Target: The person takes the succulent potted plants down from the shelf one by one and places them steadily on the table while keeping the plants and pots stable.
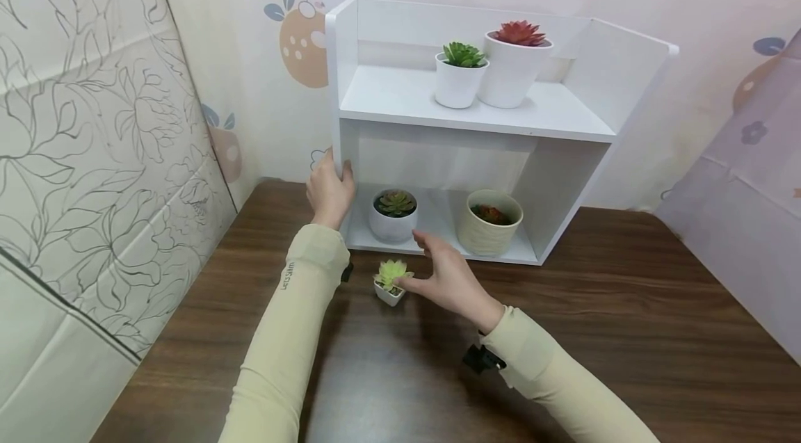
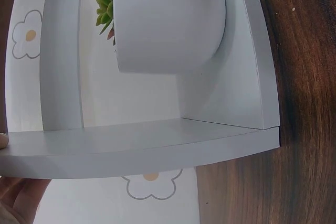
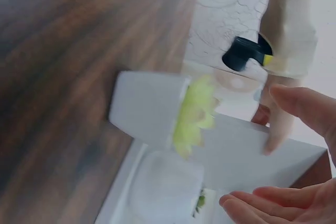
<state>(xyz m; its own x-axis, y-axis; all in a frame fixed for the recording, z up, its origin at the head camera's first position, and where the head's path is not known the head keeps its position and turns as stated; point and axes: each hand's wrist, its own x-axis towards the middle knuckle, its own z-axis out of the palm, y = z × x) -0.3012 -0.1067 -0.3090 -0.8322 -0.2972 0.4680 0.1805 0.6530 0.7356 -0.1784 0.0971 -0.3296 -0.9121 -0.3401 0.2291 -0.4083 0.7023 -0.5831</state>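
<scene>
My left hand (image 1: pixel 329 191) grips the left side panel of a white two-tier shelf (image 1: pixel 475 125), thumb on the inner face and fingers round the outside. On the wooden table in front of the shelf stands a small yellow-green succulent in a white tapered pot (image 1: pixel 389 295). Close to its right side is my right hand (image 1: pixel 452 279), thumb and fingers spread apart. In the head view the thumb overlaps the edge of the plant. The right wrist view has the small potted succulent (image 3: pixel 147 103) upright on the table, with nothing between thumb and fingers.
The lower tier holds a dark green succulent in a white round pot (image 1: pixel 392 226) and a reddish plant in a cream ribbed pot (image 1: pixel 488 238). Above sit a green succulent in a white pot (image 1: pixel 459 85) and a red one in a larger white pot (image 1: pixel 510 74).
</scene>
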